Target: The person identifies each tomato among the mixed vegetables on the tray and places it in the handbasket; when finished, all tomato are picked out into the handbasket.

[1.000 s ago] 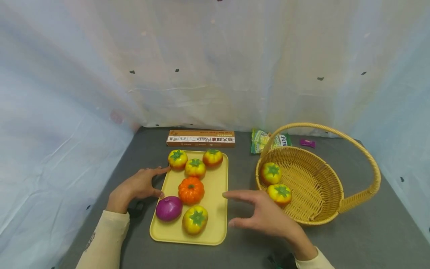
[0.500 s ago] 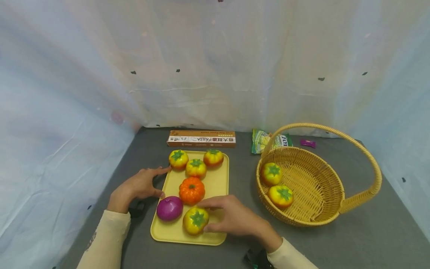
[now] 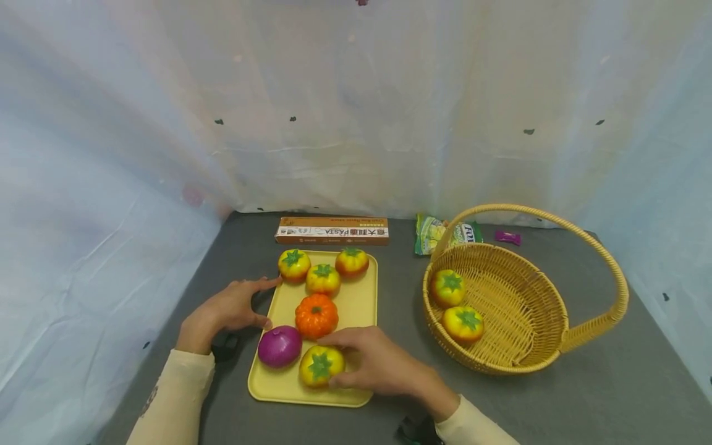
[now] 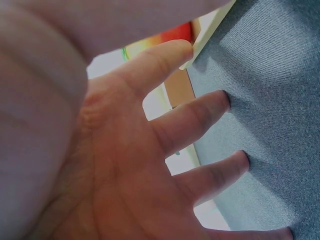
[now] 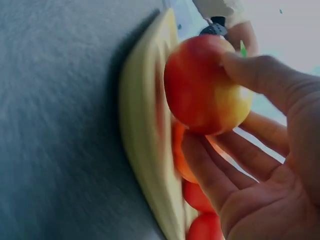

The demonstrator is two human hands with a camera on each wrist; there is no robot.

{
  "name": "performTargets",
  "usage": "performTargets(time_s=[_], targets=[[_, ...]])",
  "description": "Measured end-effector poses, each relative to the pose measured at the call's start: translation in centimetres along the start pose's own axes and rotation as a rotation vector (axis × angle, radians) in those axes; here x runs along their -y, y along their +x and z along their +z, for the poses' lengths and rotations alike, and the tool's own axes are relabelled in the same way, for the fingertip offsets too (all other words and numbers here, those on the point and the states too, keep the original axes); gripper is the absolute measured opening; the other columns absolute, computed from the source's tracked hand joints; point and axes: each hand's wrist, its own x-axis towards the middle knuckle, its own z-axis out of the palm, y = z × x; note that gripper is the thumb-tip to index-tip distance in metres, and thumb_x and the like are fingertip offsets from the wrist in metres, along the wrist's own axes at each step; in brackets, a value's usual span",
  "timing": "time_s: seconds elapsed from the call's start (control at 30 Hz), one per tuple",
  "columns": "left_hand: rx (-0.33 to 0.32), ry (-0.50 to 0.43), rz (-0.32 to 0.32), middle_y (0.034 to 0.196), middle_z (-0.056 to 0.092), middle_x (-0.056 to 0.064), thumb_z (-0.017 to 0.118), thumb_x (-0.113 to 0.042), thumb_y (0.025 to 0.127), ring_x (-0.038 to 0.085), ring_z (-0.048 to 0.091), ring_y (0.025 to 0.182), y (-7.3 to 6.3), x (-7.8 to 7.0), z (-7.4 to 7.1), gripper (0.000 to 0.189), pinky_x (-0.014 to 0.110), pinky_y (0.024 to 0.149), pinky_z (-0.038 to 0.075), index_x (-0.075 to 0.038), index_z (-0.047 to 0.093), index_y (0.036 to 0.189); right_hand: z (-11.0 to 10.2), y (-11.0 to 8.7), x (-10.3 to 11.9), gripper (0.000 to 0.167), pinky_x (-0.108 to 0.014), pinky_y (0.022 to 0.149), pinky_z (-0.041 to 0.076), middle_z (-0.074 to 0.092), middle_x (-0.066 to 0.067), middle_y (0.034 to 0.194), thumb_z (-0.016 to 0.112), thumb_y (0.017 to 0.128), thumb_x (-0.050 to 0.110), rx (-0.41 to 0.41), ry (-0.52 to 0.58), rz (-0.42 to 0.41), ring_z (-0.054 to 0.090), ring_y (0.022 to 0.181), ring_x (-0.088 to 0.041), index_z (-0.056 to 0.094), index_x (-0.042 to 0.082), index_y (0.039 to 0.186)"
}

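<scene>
Near the front of the yellow tray (image 3: 357,306), my right hand (image 3: 385,363) pinches a yellow-red persimmon (image 3: 319,366) with a green leafy top. In the right wrist view the thumb and fingers lie on opposite sides of this persimmon (image 5: 200,87). My left hand (image 3: 229,307) rests at the tray's left edge, thumb beside a purple onion (image 3: 278,347). Its fingers are spread and fairly straight in the left wrist view, several fingertips down on the grey cloth (image 4: 280,100). A small orange pumpkin (image 3: 316,316) sits mid-tray, and three more persimmons (image 3: 323,280) lie at the back.
On the right stands a wicker basket (image 3: 517,309) with a tall arched handle, two persimmons (image 3: 463,324) inside. Behind the tray lies a pasta box (image 3: 332,230). A green snack bag (image 3: 429,233) and a small purple packet (image 3: 508,237) lie behind the basket.
My right hand has come left from beside the basket to the front persimmon and grips it, and that persimmon has turned and shifted slightly. The left hand has stayed in place.
</scene>
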Motion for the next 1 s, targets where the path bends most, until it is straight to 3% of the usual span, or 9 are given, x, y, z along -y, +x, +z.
performTargets(time_s=[0.13,0.27,0.43,0.53,0.73,0.87,1.0], targets=[[0.001,0.002,0.000,0.174,0.037,0.028,0.096,-0.041,0.083,0.062,0.035,0.154,0.0,-0.1,0.1,0.099,0.082,0.119,0.033,-0.027,0.047,0.168,-1.7,-1.7,0.1,0.054,-0.034,0.106,0.061,0.074,0.018,0.138,0.091,0.092,0.030,-0.030,0.065,0.000,0.069,0.121,-0.002,0.073,0.030,0.142],[0.003,0.000,-0.002,0.174,0.038,0.028,0.096,-0.042,0.083,0.062,0.035,0.155,0.1,-0.2,0.1,0.100,0.082,0.119,0.034,-0.028,0.047,0.168,-4.5,-4.9,0.2,0.053,-0.041,0.110,0.060,0.073,0.015,0.140,0.090,0.093,0.031,-0.095,0.134,0.045,0.070,0.126,-0.007,0.071,0.032,0.143],[0.000,0.002,-0.002,0.174,0.037,0.027,0.096,-0.042,0.083,0.062,0.035,0.155,0.1,-0.2,0.1,0.100,0.082,0.119,0.034,-0.028,0.046,0.169,-8.4,-9.9,-0.6,0.053,-0.033,0.109,0.060,0.071,0.004,0.144,0.086,0.097,0.019,-0.223,0.215,0.068,0.070,0.130,-0.015,0.068,0.025,0.147],[-0.003,0.002,-0.007,0.174,0.037,0.027,0.096,-0.042,0.083,0.062,0.034,0.154,0.0,-0.2,0.0,0.100,0.082,0.119,0.034,-0.028,0.046,0.168,-10.8,-13.2,-0.8,0.052,-0.026,0.105,0.060,0.071,0.003,0.144,0.084,0.099,0.015,-0.290,0.153,0.120,0.071,0.126,-0.011,0.068,0.025,0.147],[-0.003,-0.003,-0.019,0.174,0.037,0.026,0.096,-0.043,0.082,0.062,0.033,0.155,-0.1,-0.2,0.0,0.100,0.083,0.118,0.033,-0.028,0.047,0.168,-14.5,-18.5,-0.6,0.048,-0.016,0.099,0.058,0.071,0.001,0.146,0.081,0.102,0.022,-0.341,-0.058,0.337,0.066,0.127,0.007,0.067,0.028,0.148],[0.001,-0.003,-0.025,0.175,0.036,0.026,0.096,-0.043,0.082,0.062,0.033,0.155,-0.1,-0.3,0.0,0.101,0.084,0.117,0.033,-0.028,0.046,0.169,-15.6,-20.2,-1.1,0.050,-0.017,0.090,0.062,0.070,-0.008,0.147,0.081,0.102,0.028,-0.351,-0.164,0.457,0.064,0.120,0.013,0.067,0.024,0.150],[0.002,-0.001,-0.027,0.175,0.037,0.026,0.096,-0.043,0.082,0.062,0.033,0.155,0.0,-0.3,0.0,0.101,0.084,0.117,0.033,-0.027,0.046,0.169,-15.7,-20.7,-1.5,0.048,-0.020,0.084,0.064,0.072,-0.012,0.143,0.083,0.100,0.030,-0.365,-0.228,0.501,0.068,0.114,0.009,0.070,0.021,0.146]])
